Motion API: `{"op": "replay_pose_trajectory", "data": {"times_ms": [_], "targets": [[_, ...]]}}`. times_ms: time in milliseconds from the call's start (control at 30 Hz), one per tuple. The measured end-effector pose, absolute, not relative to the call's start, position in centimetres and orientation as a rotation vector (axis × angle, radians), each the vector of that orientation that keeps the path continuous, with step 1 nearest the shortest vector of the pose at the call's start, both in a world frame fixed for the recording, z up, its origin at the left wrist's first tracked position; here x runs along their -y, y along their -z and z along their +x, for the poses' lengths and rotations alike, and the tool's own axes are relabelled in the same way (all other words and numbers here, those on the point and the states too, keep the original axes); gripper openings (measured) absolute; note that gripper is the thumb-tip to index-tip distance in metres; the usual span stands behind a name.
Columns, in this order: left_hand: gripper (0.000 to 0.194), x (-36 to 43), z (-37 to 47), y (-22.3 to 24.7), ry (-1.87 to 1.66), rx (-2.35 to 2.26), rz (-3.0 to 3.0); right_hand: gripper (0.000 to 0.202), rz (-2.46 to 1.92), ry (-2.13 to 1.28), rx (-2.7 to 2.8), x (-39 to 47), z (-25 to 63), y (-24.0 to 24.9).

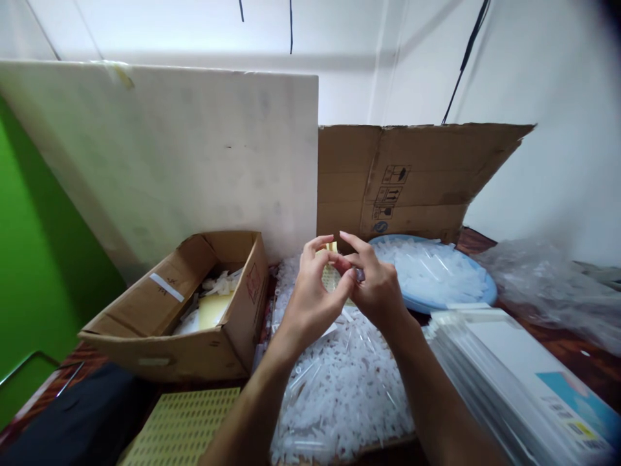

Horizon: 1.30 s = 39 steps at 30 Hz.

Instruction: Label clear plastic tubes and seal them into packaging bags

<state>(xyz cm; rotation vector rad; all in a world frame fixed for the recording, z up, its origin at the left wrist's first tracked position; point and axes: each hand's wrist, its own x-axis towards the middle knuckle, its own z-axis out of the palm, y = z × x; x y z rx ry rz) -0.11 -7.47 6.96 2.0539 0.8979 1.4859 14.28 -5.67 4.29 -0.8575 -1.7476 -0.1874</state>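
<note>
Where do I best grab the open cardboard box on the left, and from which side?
Probably the near wall's top edge, from above, thumb outside: the cardboard box is open-topped, that edge looks unobstructed, and the yellow sheet inside lies behind it.

Before you, the small tubes (359,395) look like glossy, translucent plastic; your label sheet (182,421) is smooth paper, the box (179,356) matt cardboard, the basin (489,294) smooth plastic, the worktop (604,372) wood-like.

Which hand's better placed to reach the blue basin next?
Probably the right hand: it is nearer the blue basin, which sits on that side; the left hand would likely have to reach past it.
</note>
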Motion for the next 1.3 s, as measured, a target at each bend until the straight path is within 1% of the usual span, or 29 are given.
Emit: {"op": "replay_pose_trajectory", "data": {"times_ms": [33,67,167,200,233,333,367,467,500,633,700,767,900,1033,1100,1200,1300], "targets": [[0.005,7.5,-0.2,-7.1,-1.483,-0.896,2.069,0.046,-0.850,0.154,1.728,5.7,14.3,-4.3],[0.008,7.6,-0.4,-7.2,-1.475,-0.894,2.093,0.047,-0.844,0.109,1.710,5.9,14.3,-4.4],[0.031,7.2,-1.7,-7.7,-1.428,-0.930,2.127,0.046,-0.853,-0.047,1.644,6.3,14.3,-5.0],[0.037,6.9,-2.3,-7.8,-1.401,-0.950,2.093,0.046,-0.861,-0.101,1.625,6.5,14.3,-5.2],[0.038,6.5,-2.9,-7.8,-1.363,-0.962,2.035,0.046,-0.868,-0.156,1.615,6.6,14.4,-5.4],[0.030,4.8,-4.5,-7.2,-1.221,-0.939,1.828,0.049,-0.858,-0.324,1.624,6.7,14.8,-5.9],[0.029,4.2,-4.9,-6.8,-1.179,-0.933,1.785,0.045,-0.843,-0.361,1.626,6.7,15.1,-5.9],[0.031,2.5,-5.0,-4.9,-1.015,-0.994,1.775,0.026,-0.823,-0.412,1.600,6.4,16.1,-6.1],[0.032,2.2,-4.7,-4.1,-0.929,-1.024,1.807,0.024,-0.824,-0.438,1.591,6.3,16.5,-6.1],[0.036,1.5,-2.0,-1.0,-0.510,-1.112,2.041,0.031,-0.896,-0.470,1.551,6.1,17.3,-6.1],[0.036,1.4,-0.7,0.3,-0.393,-1.138,2.107,0.030,-0.938,-0.421,1.535,6.1,17.4,-6.1],[0.033,1.2,-0.2,1.1,-0.365,-1.215,2.146,0.029,-0.923,-0.430,1.525,6.1,17.3,-6.0],[0.029,0.4,-2.4,1.7,-0.296,-1.465,2.234,0.036,-0.825,-0.492,1.455,6.0,17.2,-6.0],[0.041,-0.4,-5.5,1.8,-0.030,-1.607,2.208,0.031,-0.749,-0.485,1.360,5.9,17.0,-5.8],[0.044,-0.7,-6.2,2.0,0.059,-1.628,2.171,0.029,-0.699,-0.493,1.318,5.8,17.0,-5.6],[0.042,-1.1,-6.4,2.1,0.067,-1.609,2.141,0.026,-0.628,-0.490,1.263,5.7,17.1,-5.2],[0.036,-1.1,-6.4,1.2,-0.039,-1.541,2.137,0.025,-0.585,-0.472,1.196,5.2,17.4,-5.0]]}}
